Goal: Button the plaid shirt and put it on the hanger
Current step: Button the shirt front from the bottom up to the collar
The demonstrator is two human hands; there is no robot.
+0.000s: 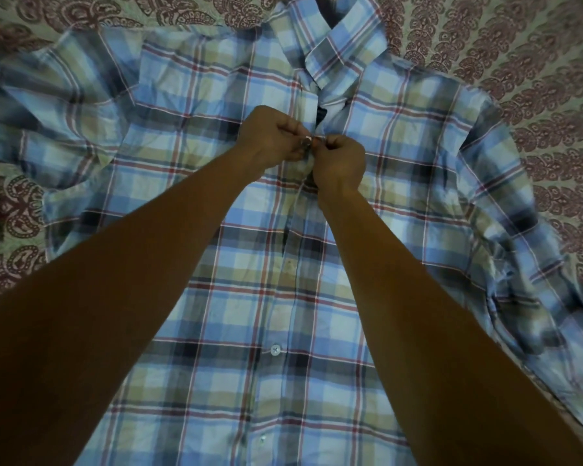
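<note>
The plaid shirt, blue, tan and red checked, lies flat and front-up, with its collar at the far end. Both my hands meet at the front placket just below the collar. My left hand pinches the left edge of the placket. My right hand pinches the right edge against it, and a small button shows between the fingertips. Lower down the placket lies closed, with a white button fastened there. The hanger is not in view.
The shirt rests on a bedspread printed with maroon paisley shapes. The left sleeve is bunched at the left, and the right sleeve runs down the right side. My forearms cross the lower part of the shirt.
</note>
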